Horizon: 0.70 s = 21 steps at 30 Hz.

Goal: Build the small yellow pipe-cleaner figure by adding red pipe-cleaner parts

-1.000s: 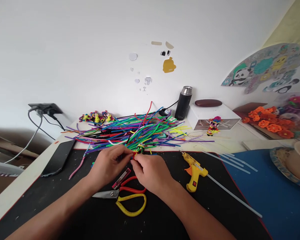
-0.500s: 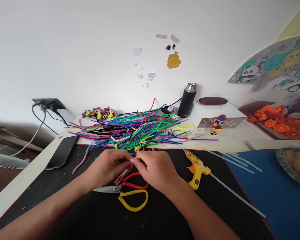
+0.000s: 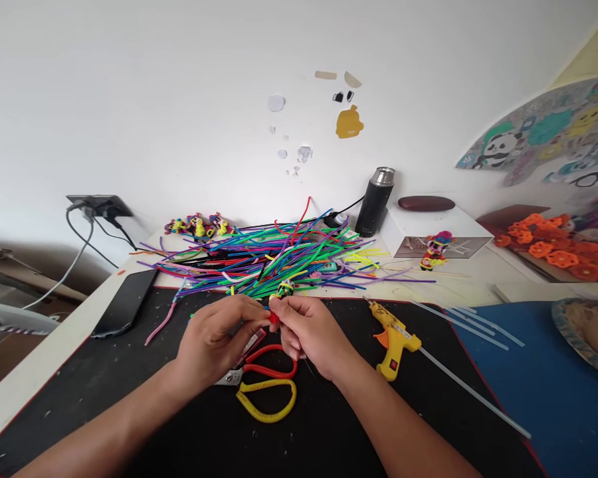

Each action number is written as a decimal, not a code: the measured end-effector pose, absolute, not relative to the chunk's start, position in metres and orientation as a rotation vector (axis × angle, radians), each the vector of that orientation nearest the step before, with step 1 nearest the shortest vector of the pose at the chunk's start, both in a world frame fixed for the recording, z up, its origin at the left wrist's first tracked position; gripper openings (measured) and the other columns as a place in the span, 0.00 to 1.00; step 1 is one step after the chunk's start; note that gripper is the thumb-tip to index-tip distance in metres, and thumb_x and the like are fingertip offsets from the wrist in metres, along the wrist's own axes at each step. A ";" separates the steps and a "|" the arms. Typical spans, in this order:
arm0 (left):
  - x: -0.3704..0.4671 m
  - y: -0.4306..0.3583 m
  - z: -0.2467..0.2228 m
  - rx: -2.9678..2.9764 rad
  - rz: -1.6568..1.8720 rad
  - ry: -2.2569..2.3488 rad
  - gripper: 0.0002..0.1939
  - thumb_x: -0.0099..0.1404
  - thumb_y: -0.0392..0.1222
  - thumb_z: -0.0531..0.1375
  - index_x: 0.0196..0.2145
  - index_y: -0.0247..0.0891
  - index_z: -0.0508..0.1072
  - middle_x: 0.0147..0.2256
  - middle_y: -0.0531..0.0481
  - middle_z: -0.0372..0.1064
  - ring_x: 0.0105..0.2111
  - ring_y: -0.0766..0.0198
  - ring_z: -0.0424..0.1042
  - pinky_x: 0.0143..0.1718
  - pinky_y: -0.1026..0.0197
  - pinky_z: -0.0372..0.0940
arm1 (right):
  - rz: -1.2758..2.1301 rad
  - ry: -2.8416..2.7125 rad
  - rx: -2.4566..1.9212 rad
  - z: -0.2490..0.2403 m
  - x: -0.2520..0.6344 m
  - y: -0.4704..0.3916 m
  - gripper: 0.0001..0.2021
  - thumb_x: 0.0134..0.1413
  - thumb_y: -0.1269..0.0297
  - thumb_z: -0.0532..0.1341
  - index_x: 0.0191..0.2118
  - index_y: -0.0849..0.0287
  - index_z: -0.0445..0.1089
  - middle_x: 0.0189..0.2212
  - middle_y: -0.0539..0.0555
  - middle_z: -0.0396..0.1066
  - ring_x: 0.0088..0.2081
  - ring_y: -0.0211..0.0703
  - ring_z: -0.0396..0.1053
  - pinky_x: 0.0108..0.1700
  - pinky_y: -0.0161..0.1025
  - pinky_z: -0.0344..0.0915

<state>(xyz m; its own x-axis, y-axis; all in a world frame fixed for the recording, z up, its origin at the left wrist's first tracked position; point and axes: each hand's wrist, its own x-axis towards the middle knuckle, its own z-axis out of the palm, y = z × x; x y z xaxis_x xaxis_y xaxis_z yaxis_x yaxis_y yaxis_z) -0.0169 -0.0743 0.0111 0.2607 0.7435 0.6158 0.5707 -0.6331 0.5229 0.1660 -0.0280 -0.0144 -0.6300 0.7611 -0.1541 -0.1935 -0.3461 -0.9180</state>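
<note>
My left hand (image 3: 222, 335) is closed, its thumb and fingertips pinching at a small red fuzzy pipe cleaner piece (image 3: 274, 319). My right hand (image 3: 309, 332) meets it there, thumb and index finger closed on the same red piece, the other fingers curled below. Just beyond the right fingertips shows a small figure (image 3: 285, 289) in green, black, white and yellow; its lower part is hidden, and whether it joins the red piece I cannot tell. Under the hands lie scissors (image 3: 266, 401) with one red and one yellow handle, partly covering a small pink-red object (image 3: 253, 342).
Behind the hands spreads a heap of coloured pipe cleaners (image 3: 299, 255). A yellow glue gun (image 3: 393, 338) with a glue stick lies right on the black mat (image 3: 179, 431). A phone (image 3: 124, 302) is left; a black flask (image 3: 375, 202) and a finished figure (image 3: 434, 251) stand back right.
My hands have opened a little apart at the fingertips, bringing the red piece into view. My right fingers have turned, and my left hand covers more of the scissors' blades.
</note>
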 end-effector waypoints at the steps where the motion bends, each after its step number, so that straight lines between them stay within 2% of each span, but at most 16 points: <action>1: -0.017 -0.075 0.011 2.391 1.326 1.224 0.08 0.70 0.28 0.63 0.39 0.39 0.78 0.32 0.50 0.81 0.33 0.64 0.81 0.38 0.67 0.74 | 2.081 -1.207 -0.760 -0.014 0.165 -0.029 0.29 0.53 0.33 0.67 0.26 0.58 0.68 0.11 0.40 0.53 0.13 0.31 0.53 0.18 0.32 0.46; 7: -0.021 -0.077 0.012 2.696 1.303 1.182 0.12 0.70 0.26 0.62 0.47 0.39 0.77 0.36 0.46 0.82 0.36 0.61 0.82 0.40 0.62 0.76 | 2.311 -1.029 -0.646 -0.018 0.165 -0.031 0.28 0.54 0.36 0.69 0.24 0.59 0.67 0.10 0.39 0.51 0.12 0.29 0.50 0.17 0.32 0.43; 11: -0.024 -0.074 0.015 2.833 1.238 1.075 0.15 0.72 0.28 0.61 0.52 0.39 0.77 0.38 0.45 0.83 0.37 0.61 0.82 0.43 0.62 0.77 | 2.371 -0.974 -0.627 -0.020 0.164 -0.031 0.28 0.52 0.38 0.71 0.23 0.59 0.66 0.10 0.39 0.50 0.11 0.29 0.50 0.17 0.31 0.42; 14: -0.025 -0.072 0.017 2.856 1.171 1.012 0.15 0.74 0.29 0.59 0.55 0.38 0.76 0.40 0.43 0.83 0.39 0.61 0.83 0.45 0.62 0.77 | 2.387 -0.983 -0.640 -0.021 0.164 -0.032 0.27 0.55 0.40 0.70 0.23 0.59 0.65 0.10 0.38 0.50 0.12 0.27 0.47 0.17 0.31 0.42; 17: -0.023 -0.071 0.018 2.769 1.174 1.066 0.11 0.74 0.31 0.60 0.51 0.39 0.76 0.39 0.45 0.83 0.38 0.61 0.83 0.43 0.63 0.76 | 2.383 -1.015 -0.657 -0.020 0.163 -0.032 0.26 0.60 0.41 0.66 0.24 0.58 0.64 0.10 0.38 0.50 0.12 0.28 0.47 0.17 0.31 0.42; 21: -0.022 -0.071 0.020 2.545 1.223 1.189 0.05 0.74 0.34 0.62 0.44 0.39 0.78 0.35 0.48 0.82 0.34 0.64 0.82 0.39 0.66 0.75 | 2.261 -1.168 -0.696 -0.018 0.164 -0.032 0.26 0.63 0.40 0.63 0.28 0.60 0.68 0.13 0.41 0.57 0.13 0.31 0.55 0.19 0.32 0.45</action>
